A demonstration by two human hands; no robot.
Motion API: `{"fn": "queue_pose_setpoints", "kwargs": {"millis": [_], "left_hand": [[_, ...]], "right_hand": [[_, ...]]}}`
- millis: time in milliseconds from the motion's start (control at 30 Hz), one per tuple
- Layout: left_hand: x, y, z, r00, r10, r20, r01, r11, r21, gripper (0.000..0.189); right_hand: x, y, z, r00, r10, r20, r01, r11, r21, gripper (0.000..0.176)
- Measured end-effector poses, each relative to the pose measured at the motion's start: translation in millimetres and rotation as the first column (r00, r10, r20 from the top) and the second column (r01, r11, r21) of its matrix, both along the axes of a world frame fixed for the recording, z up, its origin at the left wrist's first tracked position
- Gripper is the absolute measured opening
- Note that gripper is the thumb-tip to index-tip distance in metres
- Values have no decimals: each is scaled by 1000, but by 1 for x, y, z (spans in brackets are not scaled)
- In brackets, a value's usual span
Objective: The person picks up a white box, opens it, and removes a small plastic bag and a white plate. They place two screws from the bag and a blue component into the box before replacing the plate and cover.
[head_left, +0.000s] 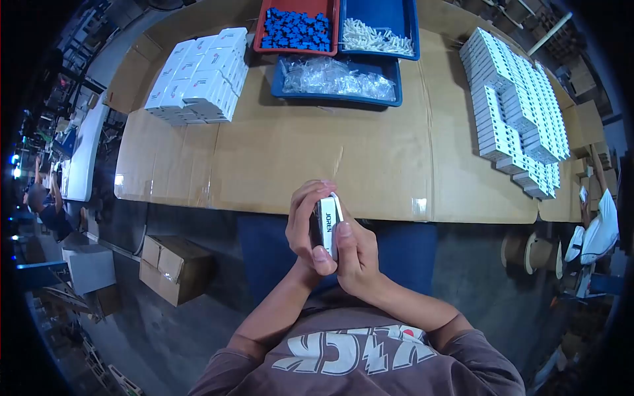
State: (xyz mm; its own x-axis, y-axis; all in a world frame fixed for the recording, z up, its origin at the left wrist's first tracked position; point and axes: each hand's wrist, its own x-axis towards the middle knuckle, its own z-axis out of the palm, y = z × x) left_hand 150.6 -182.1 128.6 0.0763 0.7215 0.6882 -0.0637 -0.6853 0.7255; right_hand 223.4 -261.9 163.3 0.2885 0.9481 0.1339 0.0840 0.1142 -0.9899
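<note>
A small white box (pixel 328 221) with dark lettering on its side is held upright between my two hands, just off the table's near edge. My left hand (pixel 309 224) wraps round its left side, with the thumb at the lower end. On the right side my right hand (pixel 358 254) is closed on the same box, its thumb pressed on the face. A white flap or edge shows at the box's upper right. Fingers hide part of the box.
Cardboard covers the table (pixel 317 158). White boxes (pixel 201 76) are stacked at left, more boxes (pixel 515 112) at right. A red tray (pixel 259 30) holds blue pieces; blue trays (pixel 401 82) hold white pieces and clear plastic. A carton (pixel 175 267) stands on the floor; a person (pixel 49 204) is far left.
</note>
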Motion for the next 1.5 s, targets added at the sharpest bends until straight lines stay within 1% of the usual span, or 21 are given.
{"fn": "queue_pose_setpoints", "kwargs": {"millis": [33, 133, 167, 233, 333, 367, 400, 467, 500, 567, 600, 633, 667, 700, 733, 800, 867, 900, 1033, 1133, 1500], "left_hand": [[1, 0, 1, 999, -12, 32, 12, 1000, -5, 73], [1, 3, 2, 1000, 9, 18, -10, 1000, 19, 75], [1, 2, 0, 1000, -1, 30, 1, 1000, -7, 78], [3, 2, -3, 998, -18, 57, 21, 998, -53, 85], [7, 5, -12, 989, -130, 72, 139, 982, -126, 101], [2, 5, -12, 973, -231, 24, 231, 954, -191, 113], [-2, 8, -17, 965, -218, -147, 195, 969, -153, 112], [-7, 10, -27, 954, -179, -238, 146, 978, -151, 111], [-3, 7, -24, 966, -247, -73, 214, 928, -305, 109], [5, -3, -19, 919, -285, 272, 392, 738, -549, 104], [3, -4, -12, 892, -283, 354, 451, 628, -634, 100], [0, -3, -2, 861, -267, 434, 508, 504, -698, 96], [-1, -4, 3, 828, -237, 508, 560, 365, -743, 93], [0, -3, 3, 813, -251, 525, 581, 292, -759, 89], [1, -6, 8, 798, -225, 560, 598, 171, -783, 88], [1, -10, 19, 742, -243, 625, 654, 58, -754, 82], [1, -13, 19, 712, -256, 653, 681, 29, -731, 78], [2, -14, 20, 697, -260, 668, 695, 18, -719, 76], [5, -20, 26, 720, -277, 637, 674, 59, -736, 71], [4, -24, 20, 754, -270, 599, 639, 91, -764, 71], [3, -26, 16, 770, -229, 596, 626, 92, -774, 64]], "right_hand": [[1, 1, 2, 1000, 12, -10, -12, 1000, -15, 61], [3, -1, 3, 998, 44, -36, -45, 998, -34, 58], [4, -1, -1, 998, 53, -39, -54, 998, -18, 56], [9, 4, 1, 988, 81, -130, -83, 996, -11, 56], [19, 11, -16, 972, 70, -224, -63, 997, 39, 58], [28, 13, -16, 987, 100, -124, -96, 995, 34, 56], [33, 13, -12, 992, 112, -63, -112, 994, 9, 55], [45, 14, -2, 989, 137, 62, -134, 990, -41, 53], [54, 15, -2, 980, 183, 79, -178, 982, -65, 59], [63, 17, 1, 906, 110, 408, -114, 993, -14, 69], [67, 17, 1, 830, 66, 553, -88, 996, 14, 74], [72, 21, -7, 821, 47, 570, -131, 985, 108, 87], [74, 22, -9, 810, 73, 581, -178, 976, 126, 88], [76, 24, -8, 799, 96, 594, -223, 964, 145, 88], [77, 25, -8, 787, 118, 605, -267, 950, 162, 88], [82, 30, -13, 731, 125, 671, -329, 926, 186, 87], [88, 32, -14, 691, 157, 706, -391, 902, 182, 87], [87, 33, -11, 701, 85, 708, -367, 894, 256, 84], [85, 40, -26, 735, -71, 674, -318, 843, 434, 85], [81, 39, -37, 754, -100, 649, -305, 822, 481, 85], [75, 38, -42, 810, -111, 576, -246, 827, 506, 88]]}}
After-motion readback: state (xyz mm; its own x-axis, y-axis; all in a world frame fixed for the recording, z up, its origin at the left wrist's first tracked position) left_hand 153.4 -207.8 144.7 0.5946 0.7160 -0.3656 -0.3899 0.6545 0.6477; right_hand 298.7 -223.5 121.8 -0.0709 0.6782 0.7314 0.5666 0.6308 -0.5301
